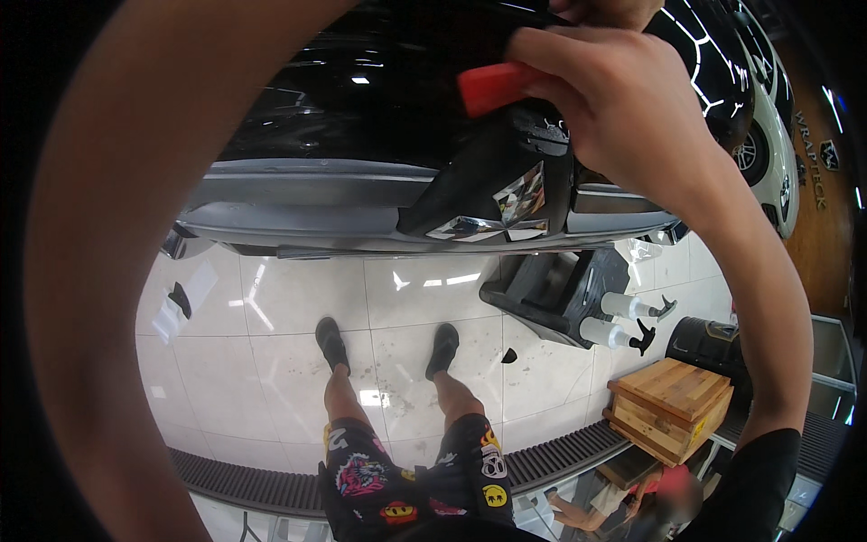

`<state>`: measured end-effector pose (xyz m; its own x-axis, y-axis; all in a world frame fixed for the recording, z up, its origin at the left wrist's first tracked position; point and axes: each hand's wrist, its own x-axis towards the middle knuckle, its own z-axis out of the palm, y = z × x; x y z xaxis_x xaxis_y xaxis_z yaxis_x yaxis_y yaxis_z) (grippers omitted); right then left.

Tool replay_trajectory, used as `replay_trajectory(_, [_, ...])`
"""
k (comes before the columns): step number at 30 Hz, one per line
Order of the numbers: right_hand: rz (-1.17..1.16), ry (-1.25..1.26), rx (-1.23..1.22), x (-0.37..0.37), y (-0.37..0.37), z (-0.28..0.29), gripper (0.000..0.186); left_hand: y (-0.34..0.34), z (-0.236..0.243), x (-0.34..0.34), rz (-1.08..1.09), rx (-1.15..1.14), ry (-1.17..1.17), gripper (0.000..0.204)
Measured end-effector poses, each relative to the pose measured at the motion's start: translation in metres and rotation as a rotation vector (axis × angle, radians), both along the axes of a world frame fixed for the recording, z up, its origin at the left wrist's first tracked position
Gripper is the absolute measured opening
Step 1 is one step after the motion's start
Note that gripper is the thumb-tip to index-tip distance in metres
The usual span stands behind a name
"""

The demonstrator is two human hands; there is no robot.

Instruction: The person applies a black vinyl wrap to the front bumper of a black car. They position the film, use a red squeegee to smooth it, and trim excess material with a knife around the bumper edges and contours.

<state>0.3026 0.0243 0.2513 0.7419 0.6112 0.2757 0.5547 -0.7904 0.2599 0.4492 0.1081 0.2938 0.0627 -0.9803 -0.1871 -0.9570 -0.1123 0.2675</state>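
Observation:
My right hand (603,90) is closed around a red, flat-edged hand tool (492,88), probably a squeegee, just above the glossy black hood (388,108) of a car. Part of another hand (619,11), apparently my left, shows at the top edge beyond my right hand; its fingers are mostly cut off. My left forearm (135,163) rises along the left side and leaves the picture at the top. Below the tool sits the car's black front piece (461,181) with a chrome emblem (522,194), beside a grey grille strip (307,190).
A black step stool (551,294) stands under the car's front, with two white spray bottles (603,332) by it. To the right are a wooden crate (668,406) and a black drum (709,348). A seated person (623,501) is at lower right; a white car (772,144) stands beyond.

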Motion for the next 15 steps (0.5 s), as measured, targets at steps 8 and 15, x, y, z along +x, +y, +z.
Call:
replay_trajectory(8, [-0.242,0.069,0.216,-0.035,-0.029,-0.014,0.014,-0.006,0.004,0.003,0.003,0.034,0.036,0.035])
replay_trajectory(15, [-0.092,-0.021,0.112,-0.016,-0.002,0.021,0.031,-0.007,0.003,0.003,0.007,0.056,0.045,0.037])
